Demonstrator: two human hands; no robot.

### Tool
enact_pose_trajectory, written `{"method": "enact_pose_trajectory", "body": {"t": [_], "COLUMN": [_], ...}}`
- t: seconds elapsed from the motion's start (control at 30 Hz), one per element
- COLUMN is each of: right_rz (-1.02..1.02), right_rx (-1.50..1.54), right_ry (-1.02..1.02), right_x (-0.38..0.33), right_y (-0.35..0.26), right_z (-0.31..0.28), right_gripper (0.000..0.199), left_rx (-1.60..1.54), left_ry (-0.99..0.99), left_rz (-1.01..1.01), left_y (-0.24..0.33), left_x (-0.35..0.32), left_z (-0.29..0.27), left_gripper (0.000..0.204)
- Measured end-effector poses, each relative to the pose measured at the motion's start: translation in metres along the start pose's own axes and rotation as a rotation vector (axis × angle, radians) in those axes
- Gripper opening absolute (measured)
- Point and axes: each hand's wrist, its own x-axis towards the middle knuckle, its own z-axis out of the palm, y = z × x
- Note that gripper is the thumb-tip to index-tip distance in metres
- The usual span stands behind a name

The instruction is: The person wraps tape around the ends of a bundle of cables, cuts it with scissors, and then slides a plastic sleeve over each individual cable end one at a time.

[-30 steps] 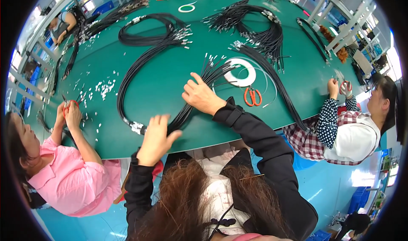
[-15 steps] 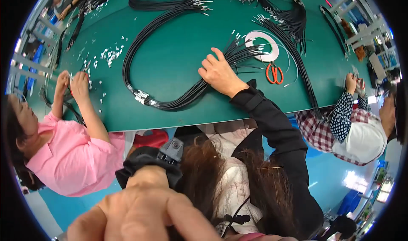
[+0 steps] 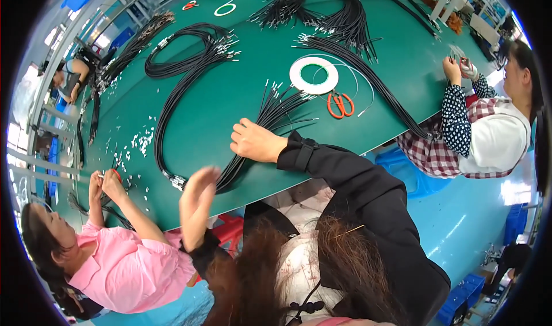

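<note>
No packages, labels, signs or screens showing anywhere on or around the green table [image 3: 230, 107]

Matt green table [image 3: 230, 104]; black rubbery cables [image 3: 270, 116], metal tips; glossy white tape roll [image 3: 314, 75]

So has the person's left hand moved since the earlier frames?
Yes. The left hand has come back up beside the green table's near edge, after dropping far below it.

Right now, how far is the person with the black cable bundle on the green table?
Done, it seems: the long black cable bundle lies looped, its tied end near the table edge. In hand: the right hand rests on the fanned loose wire ends; the left hand is raised and blurred, empty as far as visible. Left: orange scissors and white tape roll lie untouched.
</note>
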Motion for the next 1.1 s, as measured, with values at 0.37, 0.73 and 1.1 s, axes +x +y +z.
{"method": "enact_pose_trajectory", "body": {"t": [0.37,0.73,1.1], "right_rz": [0.037,0.828,0.722], "right_rx": [-0.059,-0.041,-0.229], "right_ry": [0.194,0.193,0.019], "right_x": [0.003,-0.139,-0.156], "right_y": [0.006,0.081,0.086], "right_z": [-0.043,-0.097,-0.085], "right_gripper": [0.011,0.021,0.013], "left_rx": [0.727,0.742,1.174], "left_ry": [-0.166,-0.006,0.043], "left_rz": [0.071,-0.078,0.352], "left_y": [-0.065,-0.064,-0.071], "left_x": [0.076,0.072,0.077], "left_z": [0.031,0.035,0.055], "left_gripper": [0.036,0.027,0.03]}}
